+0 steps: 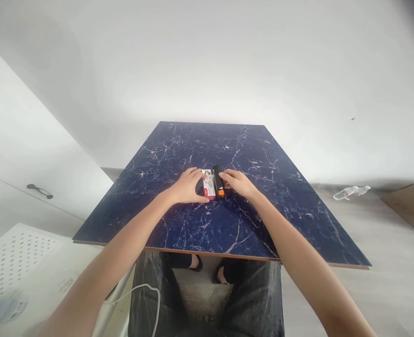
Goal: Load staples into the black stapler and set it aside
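A small white and red printed box [208,185] lies near the middle of the blue marbled table [200,145]. Right against its right side is a long black object [218,177] with an orange part at the near end, which looks like a stapler. My left hand [188,188] grips the box from the left, with the fingers at its far edge and the thumb at its near edge. From the right, my right hand [240,183] holds the black object, thumb on top and the other fingers curled at its side.
On the floor to the right lie a clear plastic bottle [349,192] and a cardboard box [411,206]. A white cabinet [27,140] with a dark handle stands at the left. Below it is a white perforated panel [20,255]. A white cable [147,285] crosses my lap.
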`<state>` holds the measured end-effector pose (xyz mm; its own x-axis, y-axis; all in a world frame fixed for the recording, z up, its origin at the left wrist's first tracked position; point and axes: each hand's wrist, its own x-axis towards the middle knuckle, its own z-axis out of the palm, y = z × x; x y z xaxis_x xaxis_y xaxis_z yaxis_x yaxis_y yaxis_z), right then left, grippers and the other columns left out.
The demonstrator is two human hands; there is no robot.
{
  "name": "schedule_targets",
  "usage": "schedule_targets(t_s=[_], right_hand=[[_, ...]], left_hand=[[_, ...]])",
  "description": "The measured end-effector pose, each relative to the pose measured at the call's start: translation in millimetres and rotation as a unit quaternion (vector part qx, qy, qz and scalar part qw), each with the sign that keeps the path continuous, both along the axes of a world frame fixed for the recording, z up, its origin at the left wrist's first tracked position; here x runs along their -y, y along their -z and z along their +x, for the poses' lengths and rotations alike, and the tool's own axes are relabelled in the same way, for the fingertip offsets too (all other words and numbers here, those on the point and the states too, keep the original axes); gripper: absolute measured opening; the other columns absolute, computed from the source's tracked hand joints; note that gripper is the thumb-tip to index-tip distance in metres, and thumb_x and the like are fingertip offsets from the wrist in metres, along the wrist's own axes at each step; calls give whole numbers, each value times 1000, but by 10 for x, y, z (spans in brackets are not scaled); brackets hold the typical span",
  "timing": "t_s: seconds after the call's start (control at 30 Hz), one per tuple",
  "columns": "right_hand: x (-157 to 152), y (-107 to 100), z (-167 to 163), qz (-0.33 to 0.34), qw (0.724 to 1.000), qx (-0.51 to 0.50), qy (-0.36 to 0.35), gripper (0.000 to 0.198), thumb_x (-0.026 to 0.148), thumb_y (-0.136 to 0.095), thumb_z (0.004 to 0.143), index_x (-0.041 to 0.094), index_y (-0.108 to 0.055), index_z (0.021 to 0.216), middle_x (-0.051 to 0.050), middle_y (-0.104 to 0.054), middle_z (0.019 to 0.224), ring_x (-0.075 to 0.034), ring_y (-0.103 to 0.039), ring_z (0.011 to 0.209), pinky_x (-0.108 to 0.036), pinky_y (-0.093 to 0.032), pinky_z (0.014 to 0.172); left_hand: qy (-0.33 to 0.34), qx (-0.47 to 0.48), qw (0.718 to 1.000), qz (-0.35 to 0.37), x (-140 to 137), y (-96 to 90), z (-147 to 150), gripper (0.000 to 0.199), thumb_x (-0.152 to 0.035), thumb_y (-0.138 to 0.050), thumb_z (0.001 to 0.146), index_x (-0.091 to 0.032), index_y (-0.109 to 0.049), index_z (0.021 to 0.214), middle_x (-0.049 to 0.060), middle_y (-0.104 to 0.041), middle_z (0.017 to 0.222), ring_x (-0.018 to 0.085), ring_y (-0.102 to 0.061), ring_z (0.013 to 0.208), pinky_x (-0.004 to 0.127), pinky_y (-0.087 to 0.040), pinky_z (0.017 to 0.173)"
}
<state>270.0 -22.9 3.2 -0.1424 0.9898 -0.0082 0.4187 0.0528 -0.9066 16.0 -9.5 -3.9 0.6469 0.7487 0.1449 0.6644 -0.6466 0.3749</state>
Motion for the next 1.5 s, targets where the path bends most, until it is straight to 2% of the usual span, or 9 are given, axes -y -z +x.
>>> schedule_targets(t_s=[0.13,0.3,0.43,0.53,0.67,0.83,0.97,1.3,1.5], right_hand=[[31,-46,18,20,999,48,-8,40,61,-61,86,21,-66,84,-1,-68,73,-20,-63,74,-30,-52,71],[82,-120,-24,57,989,132,-18,41,59,-51,93,21,-62,83,-2,-69,78,-18,-60,71,-29,-44,67],[137,-183,-99,97,972,214,-9,39,53,-43,99,21,-58,82,-3,-69,80,-18,-58,70,-29,-39,66],[163,-215,-136,78,969,236,-5,38,51,-41,100,21,-60,87,-6,-72,88,-19,-61,74,-29,-40,68],[184,-240,-176,56,968,246,1,38,55,-61,89,19,-63,100,-10,-73,102,-23,-65,84,-29,-42,69],[169,-274,-113,63,968,241,35,24,43,-69,81,21,-63,85,-6,-73,89,-20,-64,77,-28,-40,65],[108,-268,297,49,967,237,74,22,41,-68,80,20,-65,83,-5,-72,83,-19,-63,74,-28,-40,63],[47,-282,1975,-2,953,219,209,26,45,-64,77,19,-66,76,-1,-67,72,-17,-59,69,-28,-40,61],[35,-302,2466,0,942,257,213,30,48,-63,79,19,-65,73,-2,-66,71,-19,-59,72,-30,-41,65]], left_hand=[[6,7,1000,3,30,-25,15,95,-74,-73,71,-21,-47,146,18,-44,155,44,-30,148,62,-30,118],[-10,8,1000,-21,62,-44,37,100,-75,-74,68,-19,-46,146,19,-38,160,45,-22,152,62,-25,120],[-10,22,1000,-19,66,-61,54,92,-70,-78,67,-20,-51,139,18,-45,153,43,-31,147,59,-31,116],[-12,43,999,-27,72,-66,60,86,-64,-81,65,-21,-53,134,16,-50,146,42,-38,140,57,-38,111],[-18,66,997,-46,82,-64,51,85,-59,-83,64,-20,-53,134,16,-54,140,42,-43,134,53,-45,103],[-1,85,996,-33,27,-111,196,93,-52,-86,60,-19,-51,140,16,-56,137,41,-46,132,52,-44,105],[26,79,996,-23,-137,-151,663,103,-54,-86,59,-18,-45,147,16,-55,141,41,-48,131,52,-43,107],[122,87,988,-36,-542,-157,2453,118,-63,-78,65,-16,-27,160,19,-44,156,43,-40,140,54,-35,114],[121,18,992,-40,-690,9,3104,126,-73,-70,66,-13,-17,163,23,-34,161,46,-29,147,58,-26,118]])
